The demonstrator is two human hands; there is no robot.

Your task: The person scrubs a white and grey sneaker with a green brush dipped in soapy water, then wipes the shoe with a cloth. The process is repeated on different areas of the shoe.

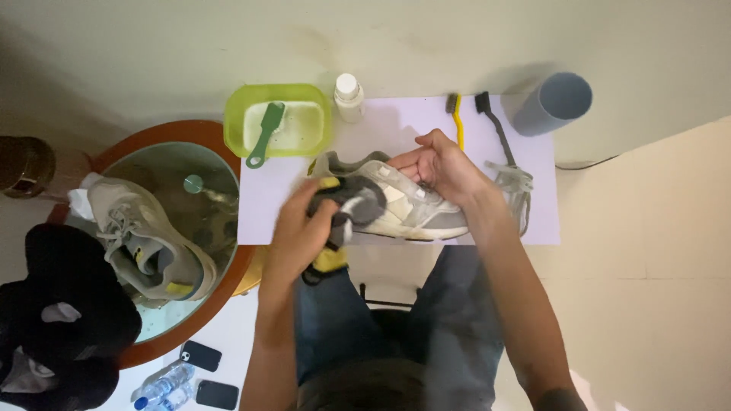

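Note:
A grey and white sneaker [407, 209] lies on its side on a pale sheet [533, 221] on the floor. My right hand [440, 164] grips its upper near the lace area. My left hand [304, 228] presses a grey and yellow cloth [358, 202] against the heel end of the sneaker. Loose white laces [514, 181] lie just right of the shoe.
A green basin [236, 114] holds soapy water and a green brush [266, 133]. A white bottle [349, 97], yellow brush [455, 114], black brush [495, 125] and grey cup [554, 103] line the sheet's far edge. A second sneaker [148, 243] rests on a round glass table [194, 164]. Phones [202, 355] and a water bottle [164, 384] lie at lower left.

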